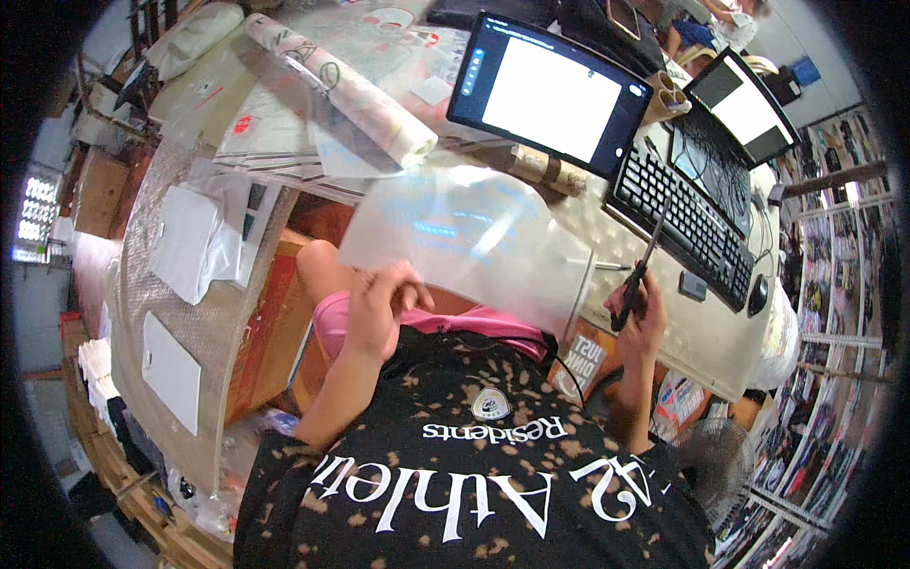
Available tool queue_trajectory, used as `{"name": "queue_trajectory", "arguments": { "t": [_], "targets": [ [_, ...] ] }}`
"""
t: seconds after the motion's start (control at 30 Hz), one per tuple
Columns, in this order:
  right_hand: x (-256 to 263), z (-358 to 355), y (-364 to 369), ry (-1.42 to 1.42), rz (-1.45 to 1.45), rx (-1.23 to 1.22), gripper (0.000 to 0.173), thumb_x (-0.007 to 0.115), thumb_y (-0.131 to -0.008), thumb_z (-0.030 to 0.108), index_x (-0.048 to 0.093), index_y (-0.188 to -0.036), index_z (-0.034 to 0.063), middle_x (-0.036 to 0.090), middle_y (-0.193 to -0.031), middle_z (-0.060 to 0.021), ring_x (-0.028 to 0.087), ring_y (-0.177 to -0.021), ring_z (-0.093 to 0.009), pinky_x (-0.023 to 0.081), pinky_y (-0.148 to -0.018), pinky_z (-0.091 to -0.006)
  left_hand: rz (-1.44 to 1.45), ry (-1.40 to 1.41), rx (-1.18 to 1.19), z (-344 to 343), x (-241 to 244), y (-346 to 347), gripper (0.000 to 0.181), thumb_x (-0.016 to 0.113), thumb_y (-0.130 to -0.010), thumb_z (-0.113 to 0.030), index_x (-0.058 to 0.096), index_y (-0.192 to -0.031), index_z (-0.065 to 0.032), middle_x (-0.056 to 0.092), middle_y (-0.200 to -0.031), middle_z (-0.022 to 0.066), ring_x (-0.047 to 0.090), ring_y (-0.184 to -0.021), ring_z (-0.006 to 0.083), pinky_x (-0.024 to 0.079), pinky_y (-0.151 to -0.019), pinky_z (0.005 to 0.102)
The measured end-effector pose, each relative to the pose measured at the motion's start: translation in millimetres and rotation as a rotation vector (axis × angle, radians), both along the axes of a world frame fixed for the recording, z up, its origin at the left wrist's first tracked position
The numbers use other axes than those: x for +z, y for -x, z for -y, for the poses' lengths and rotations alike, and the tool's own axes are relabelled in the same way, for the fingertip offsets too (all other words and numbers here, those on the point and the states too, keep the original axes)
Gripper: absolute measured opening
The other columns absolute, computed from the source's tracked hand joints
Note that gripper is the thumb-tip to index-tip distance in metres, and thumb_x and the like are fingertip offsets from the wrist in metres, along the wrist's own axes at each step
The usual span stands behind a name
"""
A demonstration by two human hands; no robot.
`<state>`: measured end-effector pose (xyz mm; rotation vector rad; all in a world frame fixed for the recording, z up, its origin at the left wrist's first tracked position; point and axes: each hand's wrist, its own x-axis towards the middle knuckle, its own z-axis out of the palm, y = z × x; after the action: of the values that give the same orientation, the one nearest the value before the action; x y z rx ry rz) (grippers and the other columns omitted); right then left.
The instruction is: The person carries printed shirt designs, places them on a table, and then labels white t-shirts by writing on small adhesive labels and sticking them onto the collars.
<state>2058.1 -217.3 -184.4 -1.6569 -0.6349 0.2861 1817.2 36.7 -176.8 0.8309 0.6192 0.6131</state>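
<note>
A translucent plastic sheet [455, 220] curves over the table's front edge, above my lap. My left hand [387, 306] is at its near left edge with the fingers curled. Whether those fingers pinch the sheet is unclear. In my right hand [643, 313] is a black-handled tool [628, 299] with a long, narrow metal blade pointing up and away. The exact kind of tool cannot be made out. Just left of that hand, a thin rod [610, 266], perhaps a pen, lies by the sheet's right edge.
A tablet [554, 92] with a lit screen leans behind the sheet. To its right are a black keyboard [682, 220], a mouse [758, 294] and a laptop [746, 107]. A plastic roll [348, 92] lies back left. White pieces [170, 370] rest on the left surface. A fan [714, 462] stands lower right.
</note>
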Motion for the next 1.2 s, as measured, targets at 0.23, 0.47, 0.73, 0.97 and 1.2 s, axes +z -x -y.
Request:
{"name": "queue_trajectory", "arguments": {
  "t": [0.23, 0.47, 0.73, 0.97, 1.2],
  "targets": [
    [-6.8, -4.8, 9.1, -0.153, -0.084, 0.065, 0.05, 0.05, -0.085, -0.005, 0.04, -0.133, 0.0038, 0.052, -0.077, -0.0033, 0.053, -0.068, -0.013, 0.048, -0.065, -0.0285, -0.673, -0.75, -0.017, -27.3, 29.9, 89.5, 0.023, 0.049, -0.091, -0.017, 0.061, -0.083, 0.0005, 0.063, -0.072, 0.0074, 0.057, -0.062, 0.0115, 0.046, -0.054, 0.0243],
    [-28.9, -59.4, 5.6, -0.025, 0.333, 0.1, 0.057, 0.045, -0.081, -0.013, 0.04, -0.134, 0.0057, 0.057, -0.083, -0.0041, 0.055, -0.075, -0.012, 0.045, -0.071, -0.0242, -0.753, -0.474, 0.501, -74.8, 41.0, 211.0, 0.027, 0.051, -0.094, -0.029, 0.057, -0.095, -0.0029, 0.064, -0.083, 0.006, 0.059, -0.065, 0.0116, 0.048, -0.056, 0.025],
    [-48.4, -55.6, -24.5, -0.047, 0.262, -0.088, 0.046, 0.052, -0.089, 0.007, 0.04, -0.133, 0.0016, 0.055, -0.085, -0.0081, 0.05, -0.07, -0.017, 0.042, -0.063, -0.0269, -0.269, -0.343, 1.472, -131.1, -23.4, 468.7, 0.025, 0.049, -0.094, -0.02, 0.049, -0.107, 0.0009, 0.062, -0.101, 0.0162, 0.064, -0.081, 0.0247, 0.053, -0.068, 0.0334],
    [-14.4, -98.5, 4.3, 0.055, 0.359, -0.17, 0.041, 0.039, -0.092, 0.003, 0.039, -0.133, 0.0035, 0.054, -0.077, -0.0081, 0.049, -0.066, -0.016, 0.041, -0.057, -0.0268, -0.508, 0.027, 1.684, -102.1, -111.4, 541.5, 0.025, 0.052, -0.09, -0.012, 0.046, -0.109, 0.0038, 0.059, -0.106, 0.0188, 0.063, -0.088, 0.0282, 0.054, -0.067, 0.0302],
    [-11.6, -117.9, 4.8, 0.042, 0.352, -0.213, 0.043, 0.041, -0.09, 0.003, 0.041, -0.132, 0.0028, 0.053, -0.076, -0.0073, 0.047, -0.065, -0.016, 0.041, -0.058, -0.027, -2.087, -0.411, 1.855, -91.3, -74.5, 516.9, 0.036, 0.064, -0.083, -0.014, 0.047, -0.11, 0.0032, 0.053, -0.109, 0.0175, 0.057, -0.094, 0.0274, 0.05, -0.078, 0.0367]
  ]
}}
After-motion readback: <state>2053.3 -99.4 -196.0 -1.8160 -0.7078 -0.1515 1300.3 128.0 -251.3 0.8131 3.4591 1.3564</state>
